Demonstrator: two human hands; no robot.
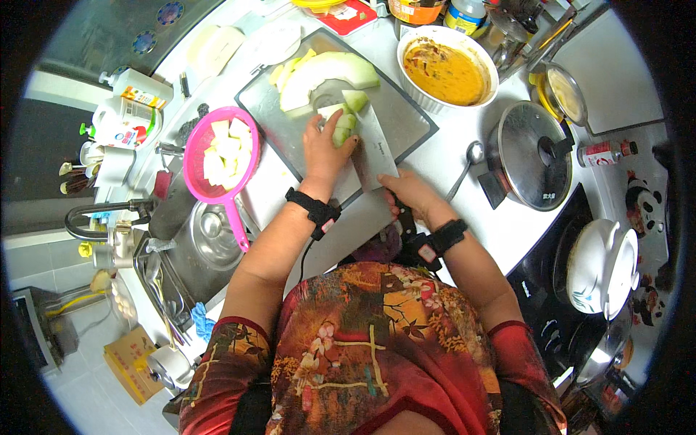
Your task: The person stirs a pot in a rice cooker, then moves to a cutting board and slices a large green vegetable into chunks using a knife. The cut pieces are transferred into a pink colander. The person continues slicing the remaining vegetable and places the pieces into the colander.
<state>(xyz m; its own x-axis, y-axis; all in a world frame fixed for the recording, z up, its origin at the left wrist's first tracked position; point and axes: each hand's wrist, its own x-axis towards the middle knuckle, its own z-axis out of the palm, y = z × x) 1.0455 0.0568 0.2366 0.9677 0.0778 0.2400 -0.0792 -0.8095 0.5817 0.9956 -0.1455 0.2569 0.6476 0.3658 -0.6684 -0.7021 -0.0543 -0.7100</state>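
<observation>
My right hand (416, 193) grips a wide-bladed kitchen knife (375, 149), with the handle mostly hidden in the fingers. Its blade stands along the right side of several green-skinned melon pieces (343, 130). Over these pieces, my left hand (326, 149) holds them between thumb and fingers against a grey cutting board (405, 122). One small melon piece (355, 100) sits at the far end of the blade. Farther up the board lies a large curved melon slab (331, 73), with pale peel strips (288, 70) at its left. Left of the board, a pink handled colander (191, 157) contains melon chunks (225, 155).
A white ribbed bowl of orange-brown food (446, 73) stands beyond the board's right corner. Nearby are a spoon (467, 163) and a glass-lidded pot (524, 157). A sink with a metal basin (212, 234) is at left. A white lidded pot (592, 266) sits on the black cooktop (524, 272).
</observation>
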